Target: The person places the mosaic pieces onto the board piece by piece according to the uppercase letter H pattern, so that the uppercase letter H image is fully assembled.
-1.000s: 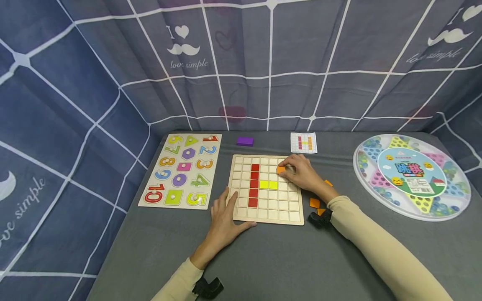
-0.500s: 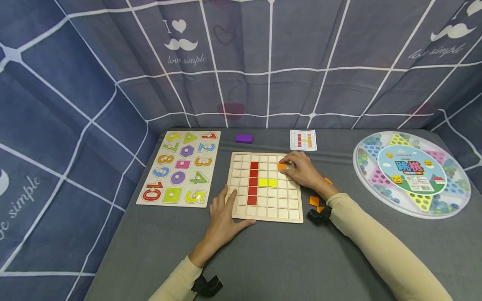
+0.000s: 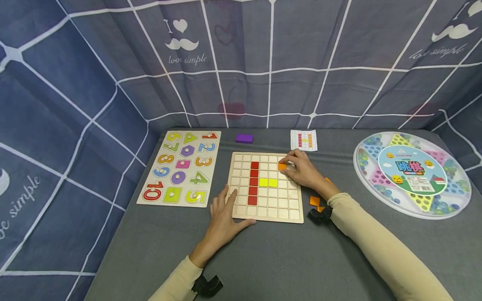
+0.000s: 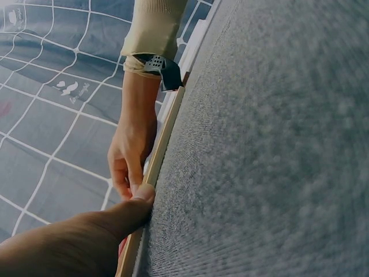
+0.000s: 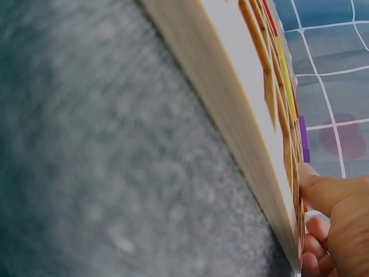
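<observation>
A light wooden grid board (image 3: 268,214) lies on the table, with a column of red square tiles (image 3: 254,181) and two yellow tiles (image 3: 268,182) in its cells. At the board's upper right, my right hand (image 3: 301,169) pinches an orange square tile (image 3: 282,166) between thumb and fingers, at a cell. My left hand (image 3: 222,219) rests at the board's near left corner, its fingers spread and extended along the left side. In the left wrist view, the left thumb (image 4: 135,210) presses against the board's edge (image 4: 164,135).
Loose orange tiles (image 3: 314,201) lie right of the board, partly behind the right wrist. A pattern card (image 3: 303,140) and a purple block (image 3: 244,139) sit behind it. A number puzzle (image 3: 178,169) stands left; a round Chinese checkers set (image 3: 412,175) lies right.
The orange tile in my right hand has shifted slightly to the right into line with a cell. My left hand stays at the corner. The head view has tilted a little.
</observation>
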### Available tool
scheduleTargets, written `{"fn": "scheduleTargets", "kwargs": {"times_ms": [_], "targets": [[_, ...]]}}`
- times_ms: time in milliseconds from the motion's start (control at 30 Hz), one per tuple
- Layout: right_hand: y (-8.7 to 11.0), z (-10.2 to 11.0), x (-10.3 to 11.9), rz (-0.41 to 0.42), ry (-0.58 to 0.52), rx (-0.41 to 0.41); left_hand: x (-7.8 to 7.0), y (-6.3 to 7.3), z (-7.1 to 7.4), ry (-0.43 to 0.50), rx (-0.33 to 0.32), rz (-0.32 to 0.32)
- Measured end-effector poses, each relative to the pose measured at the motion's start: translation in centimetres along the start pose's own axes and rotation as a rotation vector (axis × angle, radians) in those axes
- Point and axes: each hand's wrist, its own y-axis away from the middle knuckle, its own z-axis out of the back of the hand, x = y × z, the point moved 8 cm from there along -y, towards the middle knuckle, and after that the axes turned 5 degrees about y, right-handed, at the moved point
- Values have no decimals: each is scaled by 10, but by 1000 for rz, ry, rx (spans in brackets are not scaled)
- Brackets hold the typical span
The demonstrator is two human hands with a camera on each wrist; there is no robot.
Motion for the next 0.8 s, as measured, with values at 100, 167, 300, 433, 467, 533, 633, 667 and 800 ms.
{"fn": "scheduleTargets", "kwargs": {"times_ms": [100,167,300,433,467,533,633,667,800], "targets": [[0,0,-2,9,-3,-1,0,0,0,-4,0,-2],[0,0,-2,15,-10,-1,0,1,0,-2,0,-2],[0,1,-2,23,-23,-5,-1,1,0,1,0,-1],[1,2,-2,15,-28,-3,-1,0,0,2,3,-1],[1,2,-2,12,-27,-1,-1,0,0,2,3,-1],[1,2,-2,7,-23,3,-1,0,0,3,4,-1],[1,2,-3,11,-14,8,-1,0,-1,3,4,0],[1,2,-3,15,-13,9,-1,0,-1,2,4,0],[1,2,-1,29,4,27,0,0,-1,-1,6,3]]}}
